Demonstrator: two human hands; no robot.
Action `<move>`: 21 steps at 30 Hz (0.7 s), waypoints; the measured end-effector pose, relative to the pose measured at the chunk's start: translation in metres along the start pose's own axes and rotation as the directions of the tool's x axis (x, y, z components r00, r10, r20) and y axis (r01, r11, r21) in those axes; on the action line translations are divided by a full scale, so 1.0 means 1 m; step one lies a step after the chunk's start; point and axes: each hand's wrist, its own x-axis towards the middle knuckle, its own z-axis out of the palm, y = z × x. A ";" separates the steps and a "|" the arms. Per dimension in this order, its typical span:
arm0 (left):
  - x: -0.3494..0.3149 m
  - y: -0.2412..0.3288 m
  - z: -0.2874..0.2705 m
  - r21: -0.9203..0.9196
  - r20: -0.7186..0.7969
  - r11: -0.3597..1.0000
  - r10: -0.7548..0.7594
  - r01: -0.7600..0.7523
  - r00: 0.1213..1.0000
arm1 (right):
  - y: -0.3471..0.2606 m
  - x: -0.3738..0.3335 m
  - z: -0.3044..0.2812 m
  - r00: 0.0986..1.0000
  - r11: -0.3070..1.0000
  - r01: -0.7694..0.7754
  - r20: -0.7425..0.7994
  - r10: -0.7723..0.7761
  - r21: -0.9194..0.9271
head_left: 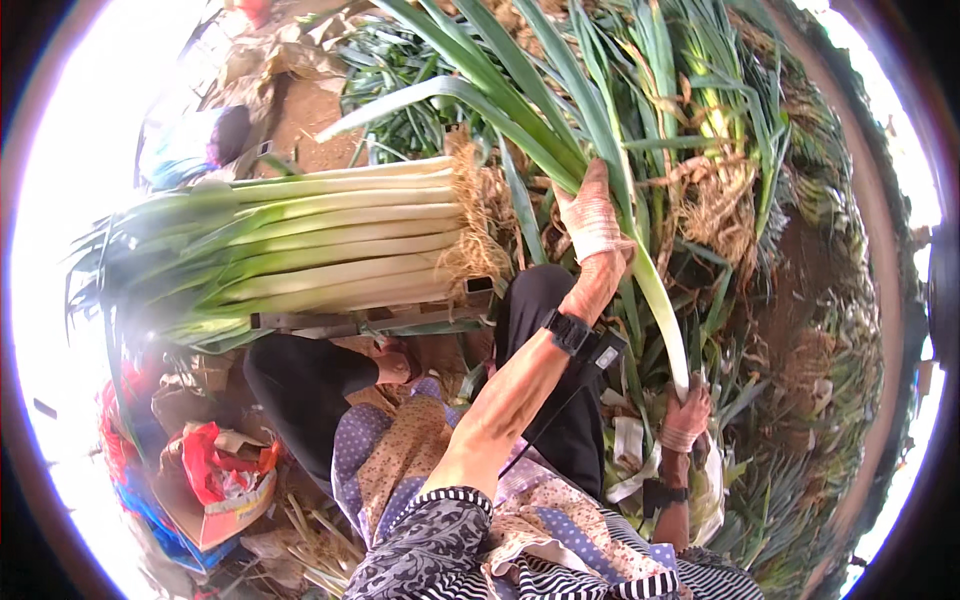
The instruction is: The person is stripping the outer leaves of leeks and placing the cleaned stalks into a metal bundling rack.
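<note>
A long leek (pixel 657 298) slants across in front of me, its green leaves fanning out toward the top and its white stalk running down to the right. My left hand (pixel 590 212), with a pale wrap around it, is closed on the leek where the leaves begin. My right hand (pixel 685 415), also wrapped, is closed around the lower white end, so that end's tip is hidden. Left of my left hand, a row of trimmed-looking leeks (pixel 340 235) lies side by side, roots to the right and leaves to the left.
Loose leeks with dry roots (pixel 715 205) are heaped at the far right, and more greens (pixel 800 480) cover the ground to the right. An opened cardboard box (pixel 215 500) with red plastic stands at the lower left. My bent knees flank the leek row's near side.
</note>
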 end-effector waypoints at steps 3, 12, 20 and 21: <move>0.003 0.055 0.017 -0.007 0.066 0.998 0.065 -0.064 0.996 | -0.045 0.030 -0.016 0.995 0.974 -0.092 0.062 0.081 0.206; 0.040 0.317 0.044 0.079 0.349 0.788 0.552 -0.611 0.757 | -0.249 0.163 -0.086 0.489 0.338 0.867 -0.500 -0.715 0.365; 0.109 0.428 -0.053 0.689 -0.091 0.465 0.816 -0.556 0.570 | -0.427 0.216 -0.011 0.606 0.315 0.697 -0.294 -0.739 0.644; 0.120 0.422 -0.066 0.764 -0.256 0.480 0.839 -0.432 0.480 | -0.433 0.216 0.003 0.626 0.308 0.660 -0.274 -0.730 0.685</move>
